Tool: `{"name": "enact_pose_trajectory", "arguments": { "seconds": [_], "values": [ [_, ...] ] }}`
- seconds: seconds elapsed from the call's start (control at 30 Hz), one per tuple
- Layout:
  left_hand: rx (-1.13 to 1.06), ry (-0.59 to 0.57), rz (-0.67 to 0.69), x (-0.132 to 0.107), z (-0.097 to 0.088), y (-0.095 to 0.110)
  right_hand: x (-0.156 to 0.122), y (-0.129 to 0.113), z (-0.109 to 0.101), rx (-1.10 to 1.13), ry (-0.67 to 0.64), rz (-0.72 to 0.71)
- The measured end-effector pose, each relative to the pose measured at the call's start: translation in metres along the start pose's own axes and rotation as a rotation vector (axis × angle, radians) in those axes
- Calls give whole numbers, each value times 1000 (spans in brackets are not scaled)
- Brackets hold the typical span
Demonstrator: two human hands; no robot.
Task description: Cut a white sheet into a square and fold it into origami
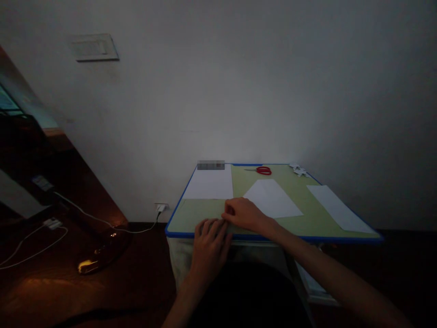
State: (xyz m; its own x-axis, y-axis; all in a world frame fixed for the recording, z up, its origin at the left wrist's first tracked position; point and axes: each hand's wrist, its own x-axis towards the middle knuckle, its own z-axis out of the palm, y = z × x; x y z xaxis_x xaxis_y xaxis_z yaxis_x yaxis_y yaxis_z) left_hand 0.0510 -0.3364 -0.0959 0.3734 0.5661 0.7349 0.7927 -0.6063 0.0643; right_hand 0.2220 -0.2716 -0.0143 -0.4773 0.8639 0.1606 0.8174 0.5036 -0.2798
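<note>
Two bare hands, fingertips together, at the near edge of a table [198, 216]. Right hand [246, 212]: narrow, thumb and index drawn in close to each other; can't tell if something small is pinched. Left hand [210, 237]: fingers bent and bunched beside the right's fingertips; can't tell its grip.

Clock from the hands. Nearest papers: white sheet [208, 184] at 11 o'clock, lower right corner just beside the right hand; slant-sided white paper [273, 199] at 2, partly behind the right hand and wrist, contact unclear. Red-handled scissors [263, 171] at 1, blades toward 9. Small white scraps [299, 170] at 2, far corner, piled. Long white paper [336, 207] at 3, along the right edge. Pixelated patch at 12, over the white sheet's far end.

Beyond the table: wall [239, 91] at 12; socket with plug [161, 208] at 9, white cable [102, 222] trailing further out; switch plate [95, 47] high at 11. Dim light.
</note>
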Motion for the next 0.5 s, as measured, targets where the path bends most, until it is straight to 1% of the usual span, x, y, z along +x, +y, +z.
{"name": "enact_pose_trajectory", "arguments": {
  "seconds": [0.1,0.33,0.5],
  "values": [
    [-8,-1,-12,0,0,0,13,3,-4,31,-79,-18],
    [-20,11,-24,1,0,1,35,3,-23,50,-281,-39],
    [-24,11,-35,3,-2,2,48,6,-27,89,-399,-41]
  ]
}}
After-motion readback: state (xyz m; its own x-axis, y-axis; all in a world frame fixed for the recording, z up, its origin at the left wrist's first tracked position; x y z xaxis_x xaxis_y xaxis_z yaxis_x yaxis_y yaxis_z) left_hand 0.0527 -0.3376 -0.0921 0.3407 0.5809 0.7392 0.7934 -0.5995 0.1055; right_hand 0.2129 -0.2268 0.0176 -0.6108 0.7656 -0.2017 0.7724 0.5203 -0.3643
